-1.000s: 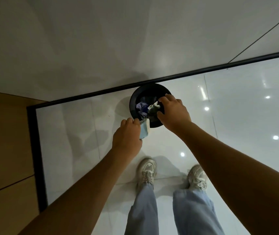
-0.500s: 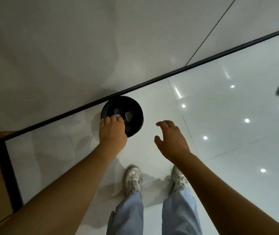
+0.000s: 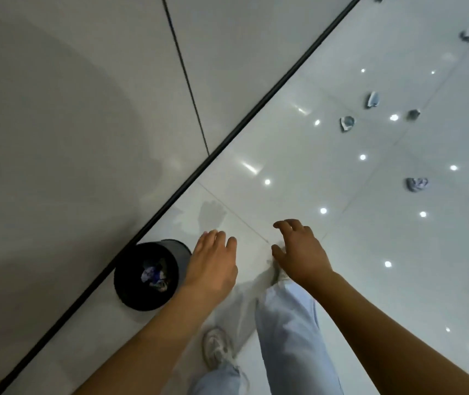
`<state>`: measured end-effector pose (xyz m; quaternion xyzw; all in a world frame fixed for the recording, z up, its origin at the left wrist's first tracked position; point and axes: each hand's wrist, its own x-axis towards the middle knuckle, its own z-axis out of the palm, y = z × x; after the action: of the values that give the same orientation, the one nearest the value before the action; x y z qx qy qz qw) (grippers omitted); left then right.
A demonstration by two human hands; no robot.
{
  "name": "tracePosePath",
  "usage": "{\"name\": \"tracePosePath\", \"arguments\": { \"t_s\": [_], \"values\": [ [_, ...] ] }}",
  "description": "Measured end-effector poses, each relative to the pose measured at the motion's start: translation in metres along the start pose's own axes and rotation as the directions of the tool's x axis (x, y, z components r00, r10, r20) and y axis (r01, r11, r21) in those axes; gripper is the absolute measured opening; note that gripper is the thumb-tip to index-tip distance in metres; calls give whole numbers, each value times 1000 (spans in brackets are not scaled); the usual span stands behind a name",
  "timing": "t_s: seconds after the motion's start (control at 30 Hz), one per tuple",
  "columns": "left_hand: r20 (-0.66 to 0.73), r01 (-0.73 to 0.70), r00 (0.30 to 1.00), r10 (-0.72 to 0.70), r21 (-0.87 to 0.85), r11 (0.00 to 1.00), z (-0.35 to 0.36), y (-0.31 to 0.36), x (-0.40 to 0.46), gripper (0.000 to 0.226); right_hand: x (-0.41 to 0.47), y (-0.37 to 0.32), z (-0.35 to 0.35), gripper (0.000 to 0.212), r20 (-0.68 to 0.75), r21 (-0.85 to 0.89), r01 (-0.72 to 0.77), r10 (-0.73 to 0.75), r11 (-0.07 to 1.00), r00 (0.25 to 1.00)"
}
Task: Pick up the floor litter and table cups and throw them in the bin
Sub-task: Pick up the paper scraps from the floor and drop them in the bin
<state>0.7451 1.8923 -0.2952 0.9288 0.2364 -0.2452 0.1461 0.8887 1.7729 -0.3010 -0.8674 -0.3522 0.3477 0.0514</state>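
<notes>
Both hands empty, left hand [image 3: 213, 266] and right hand [image 3: 301, 252] fingers loose — black round bin [image 3: 147, 276] lower left, next fetching crumpled paper litter [image 3: 416, 183] at right.

Glossy white tiled floor [image 3: 298, 172], shiny enough to mirror the ceiling spots. A round black plastic bin [image 3: 130, 292] sits on it right against the black skirting strip [image 3: 256, 108] — crumpled paper inside. Off to the right, scattered well apart, lie crumpled blue-and-white paper scraps [image 3: 416, 184] — another one [image 3: 346, 123] nearer the wall.
</notes>
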Motion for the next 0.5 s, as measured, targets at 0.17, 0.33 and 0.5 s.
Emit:
{"name": "tracePosePath", "arguments": {
  "t_s": [0.17, 0.33, 0.5],
  "values": [
    [50, -42, 998, 41, 14, 999, -52, 53, 93, 42, 49, 77, -72, 51, -28, 88, -116, 119, 989, 993],
    [77, -61, 995, 62, -12, 998, -110, 117, 189, 39, 89, 146, -154, 51, -64, 148, -219, 231, 964, 971],
    [73, -114, 991, 116, -24, 993, -159, 161, 273, 38, 131, 194, -214, 51, -75, 199, -312, 332, 929, 940]
  ]
}}
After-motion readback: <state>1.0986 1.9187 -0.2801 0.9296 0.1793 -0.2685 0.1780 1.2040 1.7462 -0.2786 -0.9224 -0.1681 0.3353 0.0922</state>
